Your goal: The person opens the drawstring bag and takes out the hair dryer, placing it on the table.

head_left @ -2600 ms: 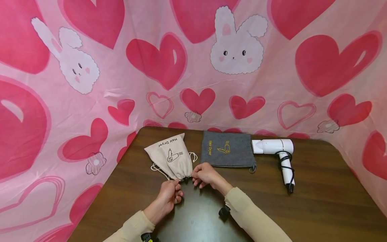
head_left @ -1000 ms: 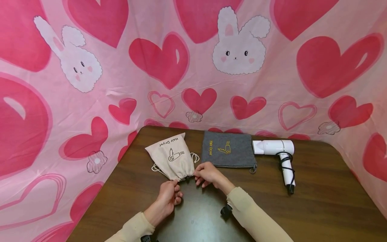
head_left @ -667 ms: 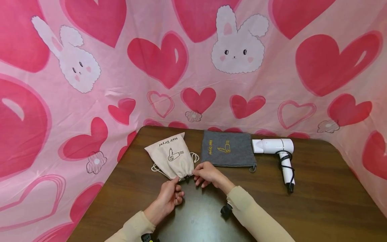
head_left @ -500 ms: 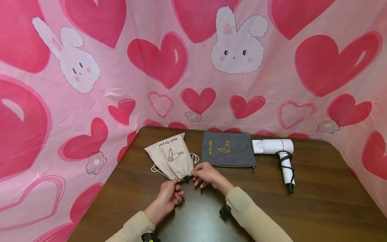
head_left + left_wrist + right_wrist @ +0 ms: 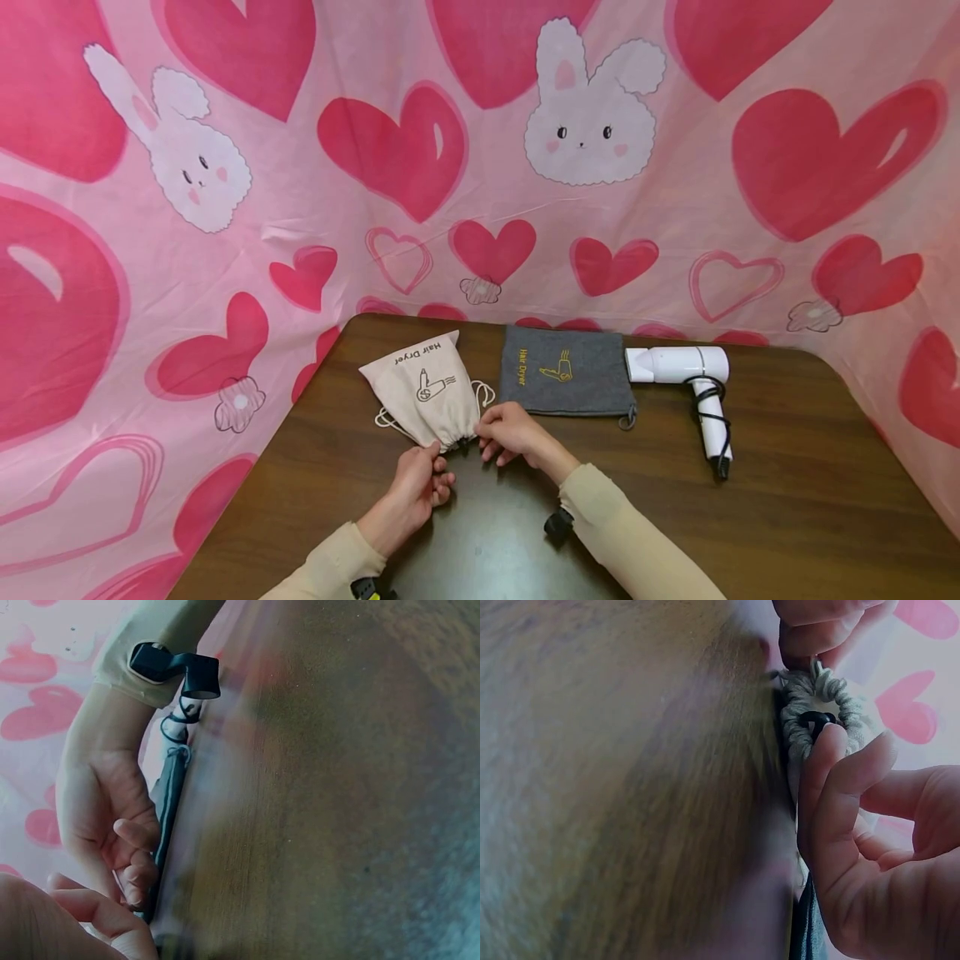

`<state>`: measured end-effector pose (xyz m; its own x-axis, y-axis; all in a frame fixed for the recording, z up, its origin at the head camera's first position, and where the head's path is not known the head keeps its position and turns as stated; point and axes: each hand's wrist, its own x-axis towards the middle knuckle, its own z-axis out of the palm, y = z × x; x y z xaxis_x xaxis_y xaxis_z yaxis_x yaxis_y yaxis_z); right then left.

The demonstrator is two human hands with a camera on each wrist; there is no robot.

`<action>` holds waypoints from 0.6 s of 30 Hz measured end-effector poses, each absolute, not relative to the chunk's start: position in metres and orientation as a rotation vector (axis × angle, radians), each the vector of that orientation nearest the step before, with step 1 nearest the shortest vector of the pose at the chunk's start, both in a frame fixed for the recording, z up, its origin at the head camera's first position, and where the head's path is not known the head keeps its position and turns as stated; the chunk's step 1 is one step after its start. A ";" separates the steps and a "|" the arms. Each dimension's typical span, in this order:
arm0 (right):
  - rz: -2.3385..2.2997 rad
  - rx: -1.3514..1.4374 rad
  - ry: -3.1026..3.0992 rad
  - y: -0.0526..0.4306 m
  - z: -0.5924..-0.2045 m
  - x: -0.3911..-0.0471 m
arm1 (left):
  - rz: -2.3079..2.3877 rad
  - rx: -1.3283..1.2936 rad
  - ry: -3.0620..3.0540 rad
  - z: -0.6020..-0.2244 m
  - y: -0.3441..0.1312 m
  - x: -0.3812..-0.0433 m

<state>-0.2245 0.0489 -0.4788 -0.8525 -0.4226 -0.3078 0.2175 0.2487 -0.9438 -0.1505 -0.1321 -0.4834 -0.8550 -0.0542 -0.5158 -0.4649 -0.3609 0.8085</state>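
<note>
A beige drawstring bag [image 5: 427, 392], printed "Hair Dryer", lies on the table with its gathered mouth toward me. White cord loops stick out on both sides. My left hand [image 5: 414, 483] pinches the left edge of this mouth between thumb and finger. At the right edge, my right hand [image 5: 517, 433] pinches the cloth, its other fingers bent beneath. Up close in the right wrist view, the ruffled mouth [image 5: 847, 705] forms a small ring, and something black [image 5: 817, 720] shows inside it. What else the bag contains is hidden. The left wrist view does not show the bag clearly.
A grey drawstring bag [image 5: 577, 387] with yellow "Hair Dryer" print lies flat to the right. Beside it is a white hair dryer [image 5: 678, 364], black cord wound round its handle. Pink fabric [image 5: 495, 192] with hearts and rabbits hangs behind the brown table [image 5: 810, 500].
Both hands stay at the bag's mouth with only small shifts. Compared with the earliest frame, the mouth looks slightly wider. The grey bag and hair dryer have not moved.
</note>
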 end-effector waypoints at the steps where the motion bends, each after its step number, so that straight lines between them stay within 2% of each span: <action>1: -1.647 -0.186 2.017 0.049 -0.479 -0.224 | 2.299 -0.687 1.599 -0.483 -0.132 -0.150; 18: -1.659 -0.164 1.996 0.051 -0.477 -0.224 | 2.338 -0.697 1.612 -0.484 -0.132 -0.150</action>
<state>-0.2239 0.0513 -0.4773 -0.8499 -0.4182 -0.3205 0.2388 0.2365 -0.9418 -0.1496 -0.1324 -0.4839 -0.8642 -0.0871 -0.4955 -0.4322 -0.3757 0.8198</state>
